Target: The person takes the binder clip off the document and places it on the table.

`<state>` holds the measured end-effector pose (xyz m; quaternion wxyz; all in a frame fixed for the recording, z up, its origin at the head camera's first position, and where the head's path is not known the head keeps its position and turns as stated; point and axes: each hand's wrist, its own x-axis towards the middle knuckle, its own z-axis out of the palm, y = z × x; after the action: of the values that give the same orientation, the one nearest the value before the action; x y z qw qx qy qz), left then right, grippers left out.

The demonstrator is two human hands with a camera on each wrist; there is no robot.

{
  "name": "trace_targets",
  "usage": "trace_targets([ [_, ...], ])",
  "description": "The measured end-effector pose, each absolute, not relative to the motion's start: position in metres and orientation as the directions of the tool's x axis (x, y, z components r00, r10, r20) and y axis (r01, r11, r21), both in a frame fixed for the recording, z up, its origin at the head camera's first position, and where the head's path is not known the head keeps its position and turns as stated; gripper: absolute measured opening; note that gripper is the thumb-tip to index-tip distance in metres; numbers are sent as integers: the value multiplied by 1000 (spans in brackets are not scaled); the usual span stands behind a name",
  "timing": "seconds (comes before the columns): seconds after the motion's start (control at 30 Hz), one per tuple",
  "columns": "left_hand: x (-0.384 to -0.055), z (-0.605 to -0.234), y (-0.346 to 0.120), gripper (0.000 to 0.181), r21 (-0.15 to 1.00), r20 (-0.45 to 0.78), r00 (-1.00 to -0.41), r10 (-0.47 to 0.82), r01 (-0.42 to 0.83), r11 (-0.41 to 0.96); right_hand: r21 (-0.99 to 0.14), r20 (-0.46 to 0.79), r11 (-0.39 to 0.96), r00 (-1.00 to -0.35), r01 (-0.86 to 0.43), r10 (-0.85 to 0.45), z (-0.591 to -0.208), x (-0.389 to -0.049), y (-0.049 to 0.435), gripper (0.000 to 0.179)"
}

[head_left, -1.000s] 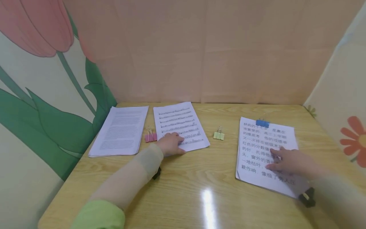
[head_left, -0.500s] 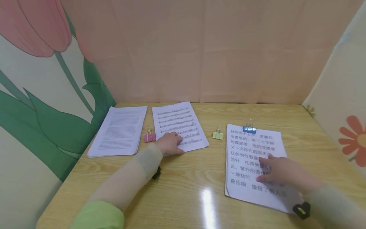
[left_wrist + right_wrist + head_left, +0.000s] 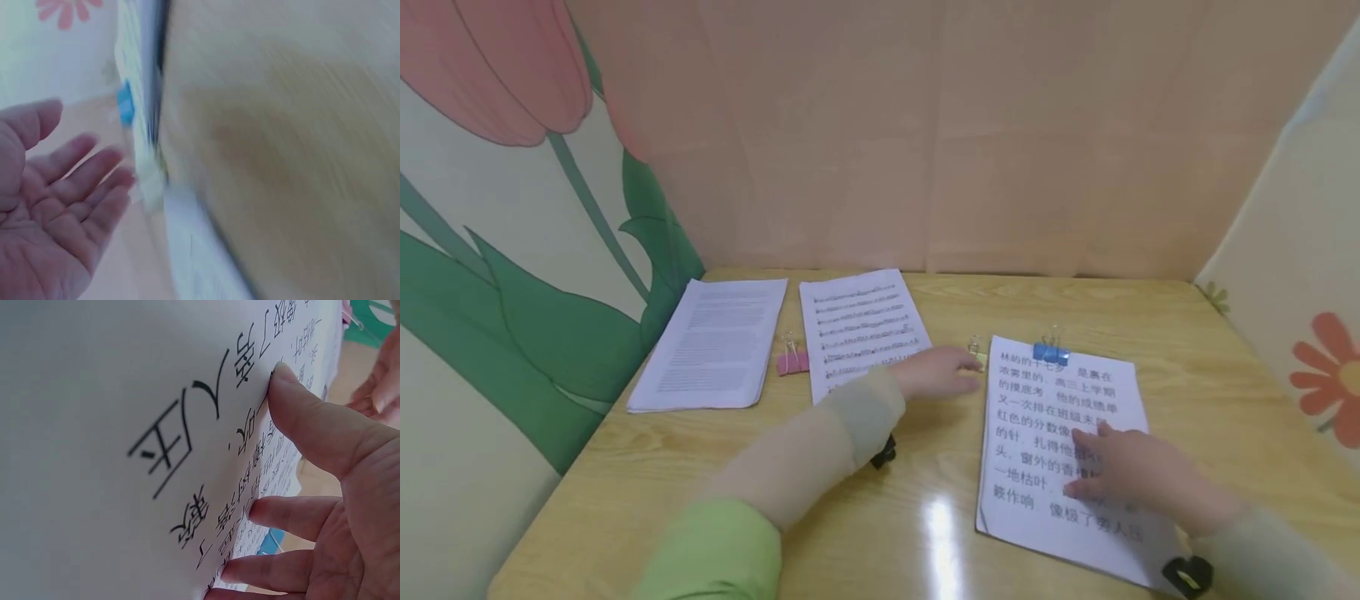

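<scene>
My right hand (image 3: 1138, 471) rests with spread fingers on a stack of paper (image 3: 1037, 450) printed with large Chinese characters. In the right wrist view, the fingertips and thumb (image 3: 306, 419) press on the top sheet. A blue binder clip (image 3: 1051, 354) grips the stack's far edge. To the left of that stack, my left hand (image 3: 936, 375) hovers above the table with extended fingers, holding nothing. Its palm (image 3: 44, 244) shows bare in the left wrist view. Just beyond its fingertips, a pale green binder clip (image 3: 981, 359) is partly hidden by the hand.
Sheet music (image 3: 865, 321) lies behind the left forearm, which covers its lower part. A pink binder clip (image 3: 792, 362) sits between it and a stack of densely printed paper (image 3: 715, 342) at the far left. Painted walls and a plain backdrop (image 3: 887, 150) border the wooden table (image 3: 880, 533).
The clipped stack has slid left and toward me under my right hand. My left hand has left the sheet music and moved right, toward the stack.
</scene>
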<state>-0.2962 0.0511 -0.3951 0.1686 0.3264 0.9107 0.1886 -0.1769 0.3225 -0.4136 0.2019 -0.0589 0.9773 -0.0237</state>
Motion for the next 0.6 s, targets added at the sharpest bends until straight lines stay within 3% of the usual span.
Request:
trace_targets([
  [0.13,-299,-402,80,41,512,-270,-696,666,482,711,-70,-347,988,-926,-135,-151,-416,-175,321,107],
  [0.37,-324,-412,102,39,505,-239,-817,524,356,786,-56,-337,990,-931,-127,-139,-413,-176,319,107],
  [0.6,-342,-421,129,49,540,-207,-881,426,260,800,-59,-348,992,-929,-113,-127,-412,-173,321,109],
])
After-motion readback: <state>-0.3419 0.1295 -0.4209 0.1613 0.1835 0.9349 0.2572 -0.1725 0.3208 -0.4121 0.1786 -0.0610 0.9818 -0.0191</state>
